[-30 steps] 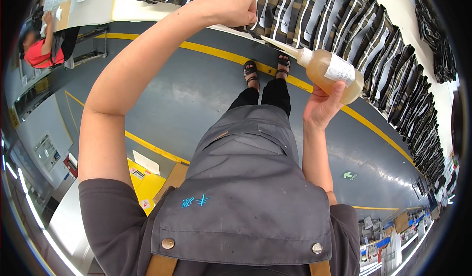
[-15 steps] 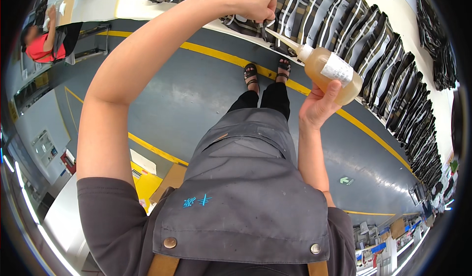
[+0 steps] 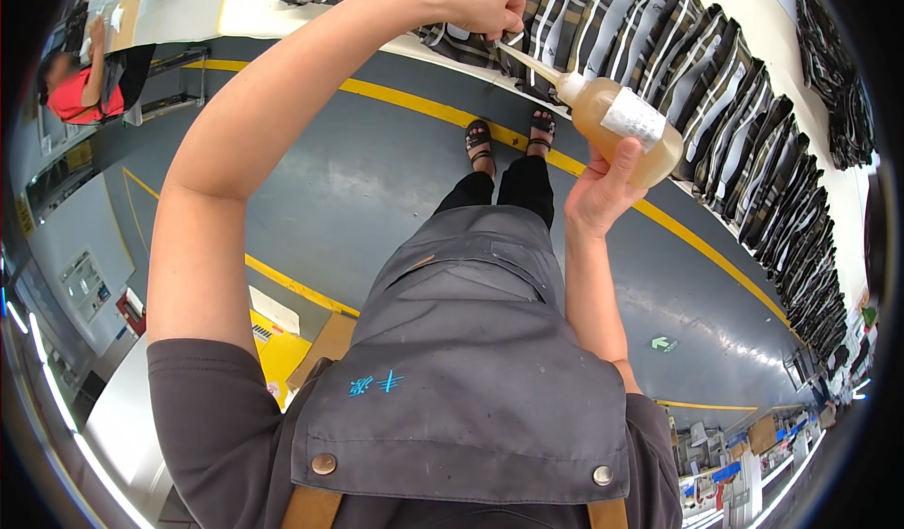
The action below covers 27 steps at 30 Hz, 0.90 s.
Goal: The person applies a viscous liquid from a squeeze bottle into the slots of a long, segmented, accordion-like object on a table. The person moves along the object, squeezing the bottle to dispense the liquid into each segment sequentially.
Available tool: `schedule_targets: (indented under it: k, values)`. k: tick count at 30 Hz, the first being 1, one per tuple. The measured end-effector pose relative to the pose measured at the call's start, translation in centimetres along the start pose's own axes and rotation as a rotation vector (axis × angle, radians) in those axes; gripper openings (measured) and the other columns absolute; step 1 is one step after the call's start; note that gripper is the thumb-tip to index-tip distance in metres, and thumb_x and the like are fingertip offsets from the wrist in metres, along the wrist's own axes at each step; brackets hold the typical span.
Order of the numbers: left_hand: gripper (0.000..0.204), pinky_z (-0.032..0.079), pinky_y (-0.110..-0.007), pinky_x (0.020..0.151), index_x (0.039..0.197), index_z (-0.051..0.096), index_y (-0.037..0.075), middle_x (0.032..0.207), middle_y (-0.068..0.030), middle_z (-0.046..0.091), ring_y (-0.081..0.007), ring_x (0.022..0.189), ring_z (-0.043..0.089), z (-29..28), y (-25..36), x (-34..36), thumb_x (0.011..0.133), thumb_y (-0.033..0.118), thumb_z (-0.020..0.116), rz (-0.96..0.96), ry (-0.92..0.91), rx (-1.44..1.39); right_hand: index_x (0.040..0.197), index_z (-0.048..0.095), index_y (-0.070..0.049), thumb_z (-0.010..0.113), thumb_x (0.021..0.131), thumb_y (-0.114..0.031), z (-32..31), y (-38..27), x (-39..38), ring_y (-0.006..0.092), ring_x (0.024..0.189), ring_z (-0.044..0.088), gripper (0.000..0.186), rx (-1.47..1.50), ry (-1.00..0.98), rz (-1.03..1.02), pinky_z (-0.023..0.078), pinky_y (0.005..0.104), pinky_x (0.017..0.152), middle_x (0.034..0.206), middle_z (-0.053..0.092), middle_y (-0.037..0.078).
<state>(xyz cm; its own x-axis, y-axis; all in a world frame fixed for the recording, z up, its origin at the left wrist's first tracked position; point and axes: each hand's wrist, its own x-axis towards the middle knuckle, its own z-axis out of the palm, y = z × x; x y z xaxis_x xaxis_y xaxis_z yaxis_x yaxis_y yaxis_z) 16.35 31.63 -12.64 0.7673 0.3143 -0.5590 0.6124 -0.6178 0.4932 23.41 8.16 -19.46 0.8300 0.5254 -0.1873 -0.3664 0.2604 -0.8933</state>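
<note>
Up at the far table edge, my left hand (image 3: 485, 1) is closed in a pinch at the near edge of a striped fabric piece (image 3: 461, 50); the fingertips partly hide what they grip. My right hand (image 3: 603, 190) is wrapped round a squeeze bottle (image 3: 664, 152) of amber liquid with a white label. The bottle lies tilted, its long pale nozzle (image 3: 532, 65) pointing up and left. The nozzle's tip is right by my left fingertips; whether it touches the fabric I cannot tell.
Dark striped fabric pieces (image 3: 716, 86) overlap in a long row on the pale table (image 3: 245, 11), curving off to the right. More dark pieces (image 3: 833, 86) lie beyond. A person in red (image 3: 80, 96) sits at far left. Yellow lines (image 3: 414, 100) mark the grey floor.
The bottle and my right hand have shifted slightly left, bringing the nozzle's tip closer in under my left fingertips. My left hand has moved barely, a touch to the left.
</note>
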Motion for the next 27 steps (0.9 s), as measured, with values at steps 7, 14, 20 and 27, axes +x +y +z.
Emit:
schedule_targets:
  k: [7,14,20,27]
  values:
    - [0.019,0.050,-0.036,0.069,0.083,0.067,-0.003,0.075,-0.0184,0.065,-0.0284,0.072,0.064,-0.1,0.0,-0.1,0.078,0.013,0.058,-0.021,-0.015,-0.010,0.119,0.045,-0.001,0.070,0.080,-0.023,0.1,0.2,-1.0,0.0168,0.101,0.054,0.051,0.042,0.014,-0.008,0.046,0.0320,0.085,0.110,0.054,0.007]
    - [0.018,0.050,-0.035,0.068,0.080,0.067,-0.003,0.071,-0.0165,0.065,-0.0273,0.070,0.064,-0.1,0.0,-0.4,0.078,0.013,0.058,-0.016,-0.007,-0.038,0.121,0.043,-0.002,0.068,0.081,-0.026,0.2,-0.3,-0.2,0.0178,0.102,0.054,0.053,0.036,0.017,0.014,0.048,0.0326,0.084,0.112,0.052,0.007]
    - [0.018,0.050,-0.034,0.068,0.079,0.067,-0.003,0.070,-0.0152,0.066,-0.0264,0.069,0.064,-0.2,0.4,-0.5,0.078,0.012,0.058,-0.062,-0.019,-0.069,0.117,0.046,-0.001,0.071,0.079,-0.023,0.4,0.3,-0.7,0.0165,0.100,0.054,0.050,0.046,0.001,0.012,0.045,0.0313,0.085,0.108,0.054,0.006]
    - [0.019,0.050,-0.034,0.068,0.079,0.067,-0.004,0.071,-0.0161,0.066,-0.0261,0.070,0.064,-0.1,0.2,-0.2,0.078,0.012,0.058,-0.010,-0.007,-0.025,0.125,0.038,-0.006,0.069,0.079,-0.029,-0.4,0.0,-1.4,0.0170,0.108,0.050,0.060,-0.022,-0.014,-0.033,0.046,0.0324,0.087,0.116,0.049,0.005]
